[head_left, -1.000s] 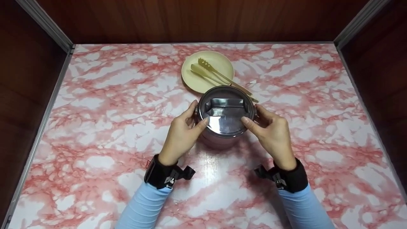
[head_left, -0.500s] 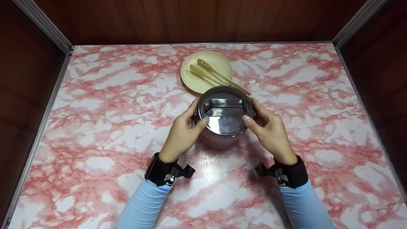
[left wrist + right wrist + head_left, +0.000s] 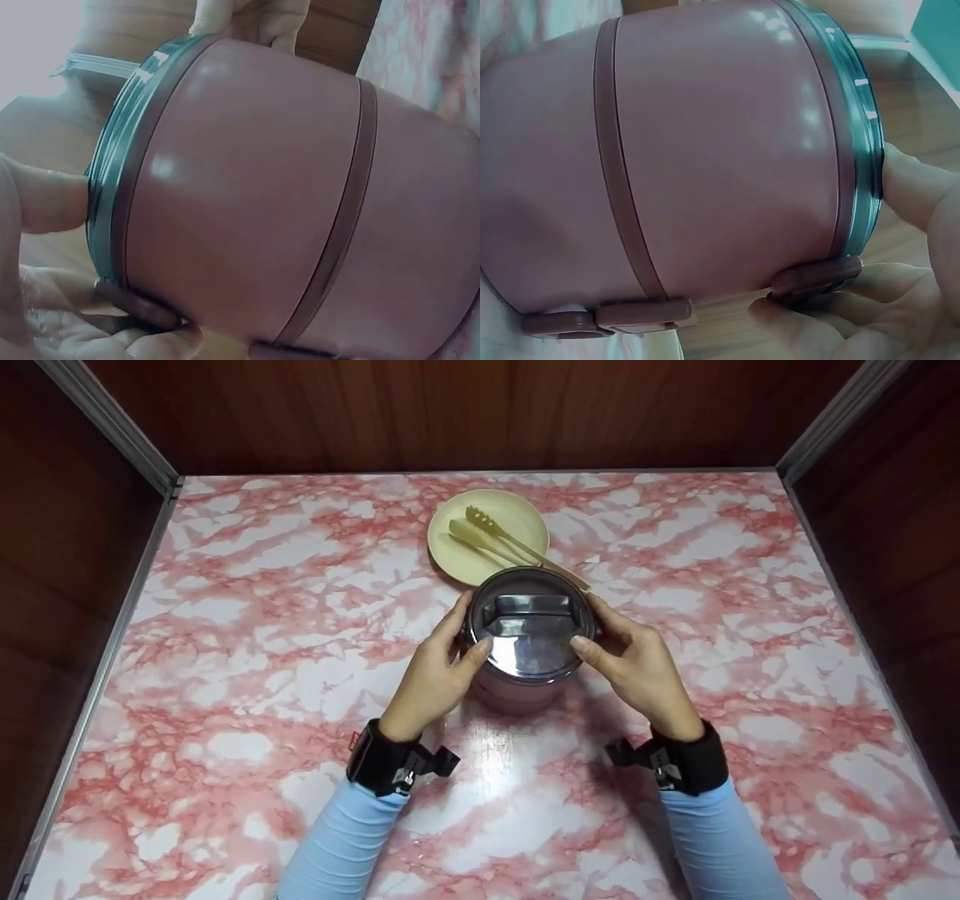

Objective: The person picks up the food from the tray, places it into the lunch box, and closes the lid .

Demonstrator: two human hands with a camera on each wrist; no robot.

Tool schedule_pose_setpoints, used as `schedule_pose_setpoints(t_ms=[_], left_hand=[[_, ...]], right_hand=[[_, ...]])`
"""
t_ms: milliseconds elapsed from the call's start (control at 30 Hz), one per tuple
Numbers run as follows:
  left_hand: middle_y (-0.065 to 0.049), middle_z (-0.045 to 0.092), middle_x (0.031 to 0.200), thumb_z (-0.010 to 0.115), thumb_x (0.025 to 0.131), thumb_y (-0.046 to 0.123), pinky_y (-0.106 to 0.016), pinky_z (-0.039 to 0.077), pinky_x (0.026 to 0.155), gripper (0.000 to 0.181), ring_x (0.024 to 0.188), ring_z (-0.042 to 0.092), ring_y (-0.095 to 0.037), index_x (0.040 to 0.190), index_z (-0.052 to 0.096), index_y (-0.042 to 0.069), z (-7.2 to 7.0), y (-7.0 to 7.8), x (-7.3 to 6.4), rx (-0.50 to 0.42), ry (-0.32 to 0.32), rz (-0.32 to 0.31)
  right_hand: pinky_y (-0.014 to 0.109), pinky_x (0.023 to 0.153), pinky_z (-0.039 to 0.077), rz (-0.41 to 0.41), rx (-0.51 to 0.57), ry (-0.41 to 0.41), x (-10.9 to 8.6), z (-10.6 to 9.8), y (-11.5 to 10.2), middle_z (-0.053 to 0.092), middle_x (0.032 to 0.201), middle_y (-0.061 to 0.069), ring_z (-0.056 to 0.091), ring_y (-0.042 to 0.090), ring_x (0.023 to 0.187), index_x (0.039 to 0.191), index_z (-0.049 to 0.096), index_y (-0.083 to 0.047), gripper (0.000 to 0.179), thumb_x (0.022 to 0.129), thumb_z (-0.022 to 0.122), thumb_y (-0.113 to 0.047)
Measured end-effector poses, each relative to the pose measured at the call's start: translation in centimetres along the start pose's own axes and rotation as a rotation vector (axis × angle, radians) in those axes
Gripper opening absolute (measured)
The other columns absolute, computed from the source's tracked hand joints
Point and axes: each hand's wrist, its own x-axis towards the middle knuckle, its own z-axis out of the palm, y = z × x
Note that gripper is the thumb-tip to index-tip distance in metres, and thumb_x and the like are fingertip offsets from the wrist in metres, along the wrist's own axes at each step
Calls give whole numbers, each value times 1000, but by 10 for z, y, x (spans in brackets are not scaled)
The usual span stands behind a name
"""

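A mauve, barrel-shaped lidded canister [image 3: 247,172] stands upright on the table. Its dark see-through lid [image 3: 529,656] has a bar handle across the top. At the left side my left hand [image 3: 431,675] grips the rim, thumb on the lid's edge, fingers by a brown side latch [image 3: 142,306]. Opposite it, my right hand [image 3: 649,671] holds the rim likewise, its thumb on the lid and its fingers at another latch [image 3: 817,277]. More brown clip parts [image 3: 645,313] show lower on the wall. The canister's inside cannot be made out.
Behind the canister lies a cream plate [image 3: 446,559] bearing light-coloured utensils, among them a slotted server [image 3: 517,542] whose handle reaches past the rim. Pink-and-white marbled table [image 3: 247,810] surrounds everything. Dark wooden panels [image 3: 480,412] wall the back and sides.
My right fingers have shifted slightly inward and forward around the rim, covering a utensil handle's tip. The left hand and canister stay nearly still. The head view has tilted slightly.
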Motion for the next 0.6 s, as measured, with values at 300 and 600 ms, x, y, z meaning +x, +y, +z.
schedule_pose_setpoints(t_ms=[300,600], left_hand=[[-19,30,156,61,100,21,-28,37,107,68,136,43,-22,154,24,0,0,-6,8,-79,-29,3],[-16,29,157,62,100,20,-26,37,106,69,136,43,-24,154,25,3,3,-9,12,-89,-42,-1]], right_hand=[[27,93,50,-7,-22,7,4,-3,6,52,142,14,58,21,121,147,41,1,63,93,70,-15],[26,90,51,5,-77,7,3,-9,7,53,141,14,61,19,117,148,40,0,65,93,71,-19]])
